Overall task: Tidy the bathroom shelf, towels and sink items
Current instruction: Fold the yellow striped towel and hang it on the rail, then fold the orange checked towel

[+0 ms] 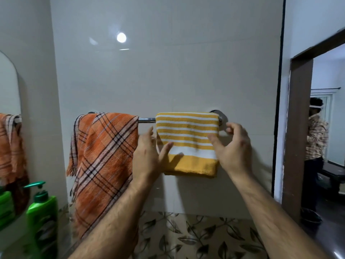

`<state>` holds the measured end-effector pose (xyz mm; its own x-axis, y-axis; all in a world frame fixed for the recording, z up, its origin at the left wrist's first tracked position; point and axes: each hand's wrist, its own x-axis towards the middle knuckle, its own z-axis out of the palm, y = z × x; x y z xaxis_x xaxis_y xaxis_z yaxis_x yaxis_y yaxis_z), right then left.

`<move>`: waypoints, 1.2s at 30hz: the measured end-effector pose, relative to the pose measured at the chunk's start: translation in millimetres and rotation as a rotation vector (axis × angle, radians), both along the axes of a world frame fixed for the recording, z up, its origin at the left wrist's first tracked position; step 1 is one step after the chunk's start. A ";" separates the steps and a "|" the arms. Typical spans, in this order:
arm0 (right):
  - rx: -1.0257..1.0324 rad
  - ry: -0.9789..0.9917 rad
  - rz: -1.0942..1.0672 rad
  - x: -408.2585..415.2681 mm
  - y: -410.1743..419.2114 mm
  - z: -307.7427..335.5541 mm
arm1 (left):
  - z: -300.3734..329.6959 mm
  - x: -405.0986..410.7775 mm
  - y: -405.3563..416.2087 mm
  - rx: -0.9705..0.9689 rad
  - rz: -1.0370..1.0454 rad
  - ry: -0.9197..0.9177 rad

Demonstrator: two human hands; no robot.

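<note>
Nearest to me, both forearms reached up and forward from the bottom of the view, bare to the elbow. The left hand [147,152] was spread open, fingers loosely extended, holding nothing; its fingertips lay at the lower left edge of the yellow striped towel [188,143], and I could not tell whether they touched the cloth or hovered just off it. The right hand [233,146] was open too, thumb and fingers curved apart at the towel's right side, gripping nothing that I could see. Between the two hands the yellow striped towel hung folded and square over the towel rail [147,120], close to the rail's right bracket, so that piece looked finished, or needing only a last smoothing. Just beyond the left hand, to its outer side, the orange plaid towel [104,156] drooped over the same rail bunched and crooked, one end trailing low; that one, I judged, was yet to be straightened. Further out on that side and lower down stood a green pump bottle [43,212] beneath a mirror [9,86]. The shelf and sink were out of sight, so their state could not be judged.
</note>
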<state>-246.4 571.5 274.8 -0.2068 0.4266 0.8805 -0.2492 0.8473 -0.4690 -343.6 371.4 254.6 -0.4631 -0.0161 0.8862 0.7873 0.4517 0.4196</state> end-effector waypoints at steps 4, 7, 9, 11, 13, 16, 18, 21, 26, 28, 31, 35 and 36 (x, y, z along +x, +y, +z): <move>0.186 0.179 0.063 7.1 -30.3 21.2 | 10.8 6.0 -30.4 0.048 0.181 0.213; 0.271 0.210 0.170 3.1 -63.9 35.4 | 16.8 -3.0 -60.4 0.023 0.323 0.186; 0.278 0.166 0.276 -7.9 -87.9 40.2 | 17.4 -10.9 -81.3 0.007 0.425 0.100; 0.268 0.068 0.362 -24.6 -109.2 40.1 | 18.7 -17.9 -99.0 -0.001 0.547 -0.033; 0.237 -0.088 0.418 -41.7 -127.6 37.6 | 19.7 -25.2 -112.2 -0.001 0.625 -0.205; 0.154 -0.316 0.505 -60.0 -150.9 33.7 | 22.1 -35.5 -125.8 0.080 0.509 -0.443; 0.093 -0.385 0.539 -70.8 -161.9 31.9 | 25.7 -35.6 -128.4 0.121 0.358 -0.504; 0.005 -0.451 0.545 -81.7 -173.3 33.0 | 29.0 -24.5 -124.3 0.170 0.165 -0.516; -0.227 -0.559 0.736 -87.9 -178.0 46.1 | 22.2 -3.5 -111.6 0.171 -0.066 -0.460; -0.315 -0.534 0.794 -91.0 -178.8 50.8 | 19.3 4.7 -109.1 0.113 -0.194 -0.454; -0.367 -0.538 0.813 -89.9 -178.3 50.9 | 17.1 13.9 -118.6 -0.007 -0.370 -0.500; -0.356 -0.554 0.990 -77.2 -177.9 39.4 | 8.9 21.1 -129.2 0.368 -0.293 -0.518; -0.328 -0.555 1.039 -71.6 -177.8 36.2 | 7.2 22.4 -129.4 0.449 -0.253 -0.527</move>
<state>-318.0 393.7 311.0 -0.8946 0.0198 0.4463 -0.4353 0.1860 -0.8808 -321.2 242.0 261.8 -0.8633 -0.1617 0.4780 0.4873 -0.0212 0.8730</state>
